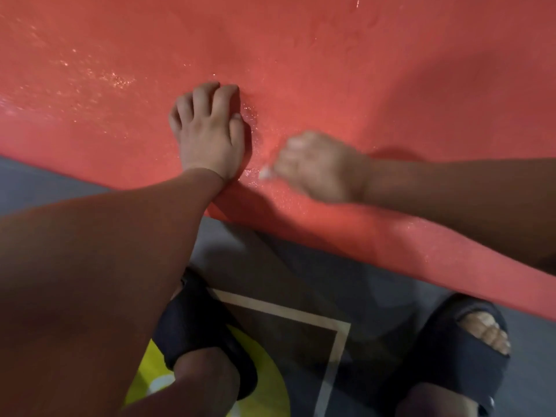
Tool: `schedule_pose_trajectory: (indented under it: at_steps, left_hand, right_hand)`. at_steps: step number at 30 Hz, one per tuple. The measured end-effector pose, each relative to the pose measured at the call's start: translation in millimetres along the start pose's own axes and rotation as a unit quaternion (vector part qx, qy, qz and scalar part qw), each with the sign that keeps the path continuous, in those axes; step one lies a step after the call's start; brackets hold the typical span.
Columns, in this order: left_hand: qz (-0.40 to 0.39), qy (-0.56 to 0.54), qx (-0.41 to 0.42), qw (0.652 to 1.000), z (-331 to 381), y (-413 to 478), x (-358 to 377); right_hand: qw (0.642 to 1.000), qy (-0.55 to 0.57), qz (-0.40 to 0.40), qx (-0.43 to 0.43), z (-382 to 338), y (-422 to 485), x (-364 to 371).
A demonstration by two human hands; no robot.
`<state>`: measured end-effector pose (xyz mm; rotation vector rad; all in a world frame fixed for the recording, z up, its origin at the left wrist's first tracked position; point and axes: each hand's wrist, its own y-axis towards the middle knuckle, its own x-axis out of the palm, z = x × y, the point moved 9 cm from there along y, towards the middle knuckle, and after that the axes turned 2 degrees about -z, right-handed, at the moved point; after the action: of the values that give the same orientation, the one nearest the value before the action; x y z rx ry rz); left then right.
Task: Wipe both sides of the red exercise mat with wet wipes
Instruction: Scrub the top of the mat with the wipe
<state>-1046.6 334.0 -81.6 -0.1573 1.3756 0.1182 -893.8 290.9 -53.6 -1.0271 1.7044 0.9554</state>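
Note:
The red exercise mat point(331, 70) fills the upper part of the head view, its near edge running from the left down to the right. Wet streaks glisten on it. My left hand point(207, 133) rests on the mat with fingers bent, pressing it down. Just to its right, my right hand point(316, 167) is blurred and curled around a small white wet wipe point(266, 173), which peeks out at the fingertips and touches the mat near its edge.
Grey floor point(301, 266) lies below the mat, with a cream line and a yellow-green patch point(270, 386). My feet in black slippers point(451, 341) stand close to the mat's near edge.

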Motion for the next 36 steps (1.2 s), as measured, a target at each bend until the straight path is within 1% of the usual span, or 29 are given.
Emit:
schedule_pose_trajectory:
  at_steps: [2,3,5,7,9,11,15,16,17,19,20,21,24,26,28,30,33,36]
  left_hand:
    - [0.005,-0.007,-0.029,1.0,4,11,-3]
    - [0.005,-0.009,-0.038,0.999,7,17,-5]
    - [-0.005,-0.004,-0.033,0.999,18,28,-4]
    - [-0.015,0.004,-0.02,1.0,33,37,-4]
    - [-0.018,-0.002,-0.027,0.999,50,47,-7]
    - [-0.017,-0.012,-0.033,0.999,68,56,-10]
    - [-0.006,-0.03,0.002,1.0,92,58,1]
    - [-0.006,-0.032,0.004,0.999,92,56,4]
    - [-0.01,-0.033,0.003,0.999,93,53,7]
    - [-0.019,-0.041,0.0,0.999,95,46,8]
    - [-0.019,-0.045,-0.004,0.999,95,44,7]
    - [-0.015,-0.051,-0.01,0.999,94,43,4]
    - [0.001,-0.072,-0.029,0.997,97,47,-5]
    - [0.005,-0.067,-0.013,0.998,107,51,-9]
    - [0.003,-0.059,0.003,0.998,114,56,-12]
    - [0.0,-0.057,0.006,0.998,117,61,-14]
    - [-0.009,-0.056,0.003,0.998,121,67,-14]
    - [-0.022,-0.047,0.013,0.999,124,76,-9]
  right_hand:
    - [0.994,-0.003,0.015,0.108,42,6,-14]
    - [0.991,-0.003,0.017,0.131,49,5,-16]
    - [0.994,0.013,0.003,0.105,32,0,-16]
    - [0.996,0.047,-0.042,0.067,0,-12,-11]
    - [0.992,0.064,-0.097,0.052,-24,-34,-4]
    - [0.987,0.063,-0.142,0.049,-30,-59,-4]
    - [0.986,0.089,-0.132,0.04,0,-77,-15]
    - [0.986,0.091,-0.13,0.056,14,-75,-15]
    - [0.983,0.092,-0.119,0.102,32,-74,-18]
    - [0.962,0.096,-0.073,0.244,74,-83,-37]
    - [0.949,0.097,-0.051,0.296,93,-89,-47]
    - [0.941,0.094,-0.032,0.324,110,-92,-55]
    - [0.924,0.092,0.018,0.371,145,-91,-77]
    - [0.909,0.097,0.044,0.402,165,-92,-84]
    - [0.901,0.085,0.033,0.424,176,-94,-85]
    - [0.901,0.073,0.005,0.428,179,-94,-84]
    - [0.909,0.068,-0.035,0.409,180,-97,-79]
    - [0.93,0.07,-0.062,0.357,174,-99,-75]
